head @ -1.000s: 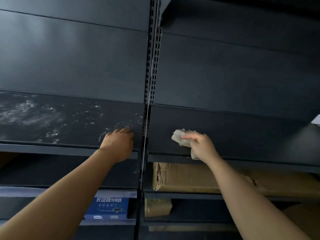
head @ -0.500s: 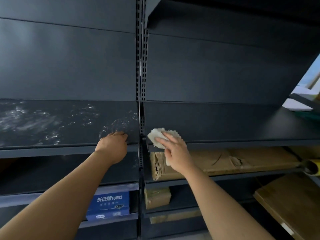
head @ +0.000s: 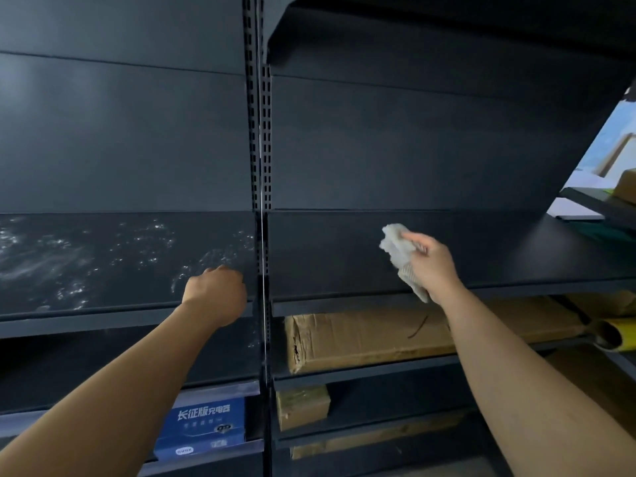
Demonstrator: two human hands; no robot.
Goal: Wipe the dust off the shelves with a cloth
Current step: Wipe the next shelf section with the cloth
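Cloth is where we start: it is a pale, crumpled rag bunched in our right hand, whose fingers are closed around it, with a loose tail hanging below the palm. It sits over the right-bay shelf, right of the slotted upright post that divides the two bays. The hand is blurred, so we cannot tell whether the rag is pressed flat on the steel or just skimming above it.

We judge the step in hand to be a wiping pass along this right bay, which looks dark and even, with no marks we can make out. The next move, as we read it, calls for carrying the rag on toward the far end and back corner, keeping it flat against the surface.

Left of the post, our left hand rests curled at the front lip of the left-bay shelf, holding nothing. That surface shows pale flecks and smears; whether they are dust or damp streaks, we cannot tell.

Below the post, lower shelves carry a long cardboard carton, a small cardboard box and a blue box. Far right of the post, a bright opening shows past the end panel.
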